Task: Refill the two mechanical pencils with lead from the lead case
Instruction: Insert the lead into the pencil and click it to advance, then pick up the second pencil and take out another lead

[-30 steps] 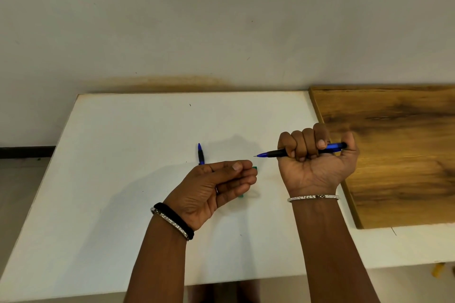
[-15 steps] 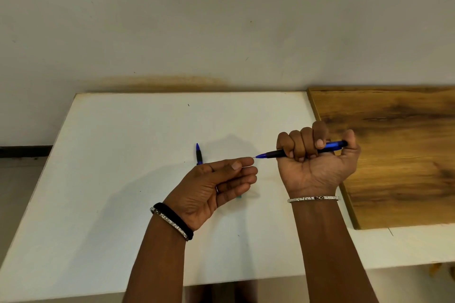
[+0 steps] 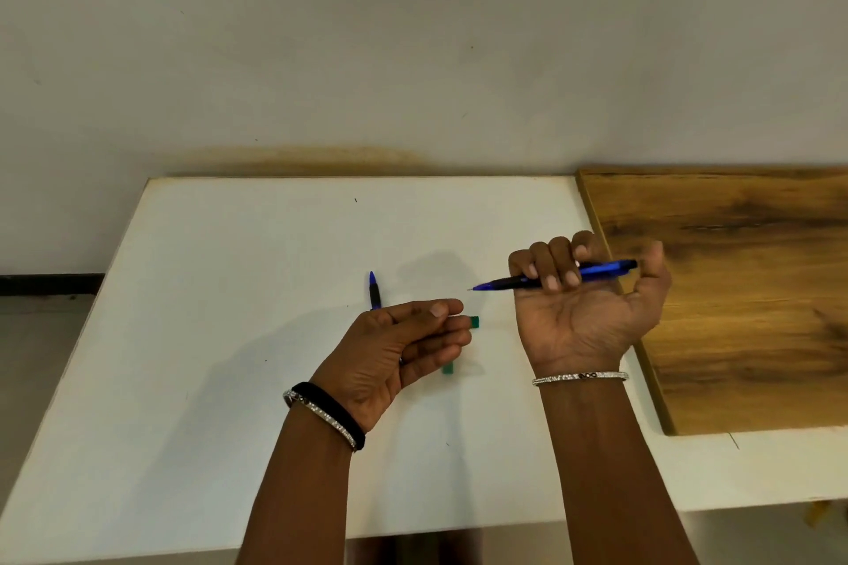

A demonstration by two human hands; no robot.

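1. Head view, nearest: two bare forearms reaching up from the bottom edge over a white table [image 3: 192, 335].
2. On the left wrist, a black band and a sparkly bracelet [image 3: 326, 418]; on the right wrist, a thin silver bangle [image 3: 580, 377].
3. Left hand [image 3: 394, 358] palm up just above the tabletop, fingers loosely curled toward the thumb, pinching a small green-tipped piece, apparently the lead case [image 3: 474, 321], with only its green end poking past the fingertips.
4. Below those fingers, a second small green piece [image 3: 448, 367] lying on the table, mostly hidden by the hand; cannot tell what it is.
5. Right hand [image 3: 587, 317] raised, palm toward the camera, fingers wrapped tight around a blue mechanical pencil [image 3: 550, 278], thumb lifted off near the cap end.
6. Pencil held roughly level, thin tip pointing left toward the left hand, clear of it.
7. Farther back, behind the left hand, the second blue-and-black pencil [image 3: 374, 291] lying flat on the table, tip pointing away, lower part hidden by the thumb.
8. To the right, a wooden board [image 3: 743, 289] resting on the table behind the right hand.
9. Farthest: a plain pale wall [image 3: 413, 37] with a brownish stain along the table's far edge.
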